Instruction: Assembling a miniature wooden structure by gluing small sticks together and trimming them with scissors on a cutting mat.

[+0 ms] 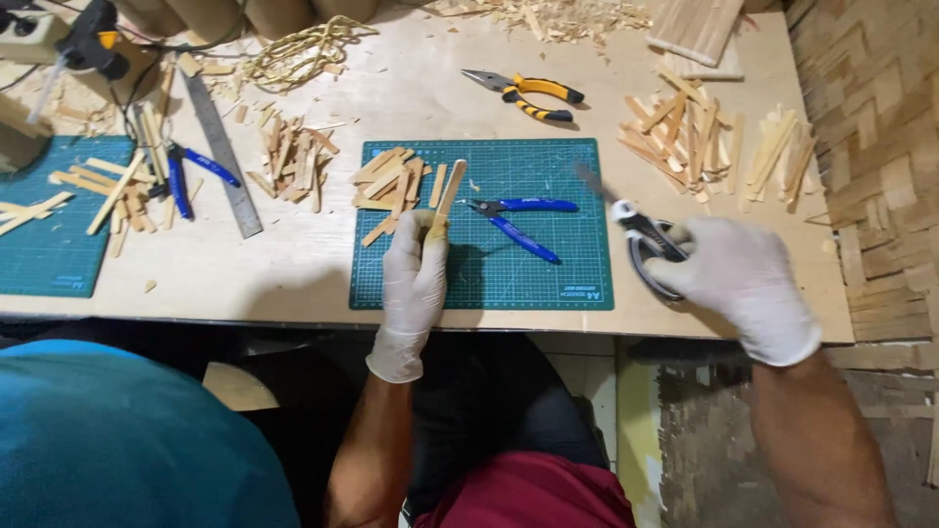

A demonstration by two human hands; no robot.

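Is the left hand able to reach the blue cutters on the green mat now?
Probably yes. The left hand holds a wooden stick, but the blue cutters lie just beside it on the green mat, with nothing between.

The scene is evenly and brightly lit from above, and the pale plywood desk [313, 264] is rendered without harsh glare. Soft, short shadows are cast beneath the blue-handled cutters [518, 220] on the green gridded cutting mat [548, 274]. The white-gloved right hand [743, 279] and the black-handled scissors [641, 240] in it are smeared by motion blur. The space under the desk is left dim. Wide-angle distortion is seen at the edges, where the desk's front line is bowed. The blue shape [117, 440] at lower left is out of focus.
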